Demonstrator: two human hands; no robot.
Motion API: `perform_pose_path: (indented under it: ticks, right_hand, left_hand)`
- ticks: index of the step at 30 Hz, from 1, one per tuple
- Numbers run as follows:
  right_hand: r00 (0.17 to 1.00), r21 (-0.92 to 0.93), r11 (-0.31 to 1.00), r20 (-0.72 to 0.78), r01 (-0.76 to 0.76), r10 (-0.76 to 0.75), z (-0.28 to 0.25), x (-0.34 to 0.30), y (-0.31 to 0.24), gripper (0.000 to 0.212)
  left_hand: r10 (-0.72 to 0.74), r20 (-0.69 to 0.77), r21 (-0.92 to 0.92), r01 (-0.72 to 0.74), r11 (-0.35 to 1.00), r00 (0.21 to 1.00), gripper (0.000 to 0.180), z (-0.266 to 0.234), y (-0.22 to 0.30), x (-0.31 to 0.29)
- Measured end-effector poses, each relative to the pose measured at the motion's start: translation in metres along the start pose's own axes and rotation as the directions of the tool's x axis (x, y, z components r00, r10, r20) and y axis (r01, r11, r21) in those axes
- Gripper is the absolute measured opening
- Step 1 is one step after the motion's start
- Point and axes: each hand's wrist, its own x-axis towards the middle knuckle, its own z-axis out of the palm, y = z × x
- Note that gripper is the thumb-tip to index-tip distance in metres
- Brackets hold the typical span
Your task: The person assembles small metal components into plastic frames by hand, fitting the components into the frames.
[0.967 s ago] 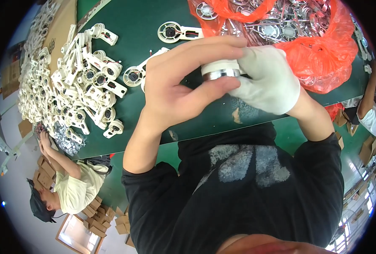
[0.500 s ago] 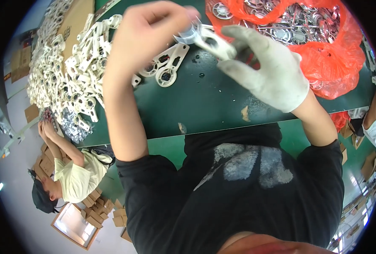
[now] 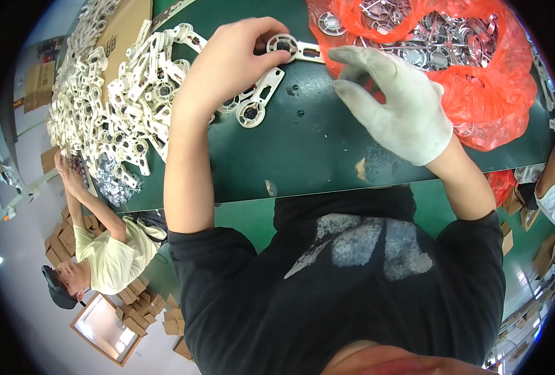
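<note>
Since its round end offers a graspable rim, the white ring-ended bracket (image 3: pixel 298 50) on the green table (image 3: pixel 308 156) probably lies ring-first toward the left hand (image 3: pixel 237 62); the thumb overlaps it, but whether it is pinched I cannot tell. The gloved right hand (image 3: pixel 396 106) gapes, seemingly unloaded, its palm mostly hidden.

The left hand (image 3: pixel 230 61) partly covers the round end of a white part (image 3: pixel 298 49), leaving any grip unclear, while the top edge cuts off the red bag (image 3: pixel 485 100) and the cardboard (image 3: pixel 127 26).
</note>
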Motion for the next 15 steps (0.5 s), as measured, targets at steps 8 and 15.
perform_pose_path:
  ticks: [8,15]
  right_hand:
    - [0.937,-0.235,0.921,-0.091,0.310,-0.338,0.004,0.013,0.010,0.063]
    - [0.911,0.521,0.838,-0.406,0.163,0.075,-0.001,0.016,0.002,0.012]
  left_hand:
    - [0.016,-0.067,-0.135,-0.025,0.991,0.998,0.015,-0.026,0.080,-0.026]
    - [0.039,-0.366,-0.075,-0.072,0.995,0.930,0.018,0.007,0.081,0.023]
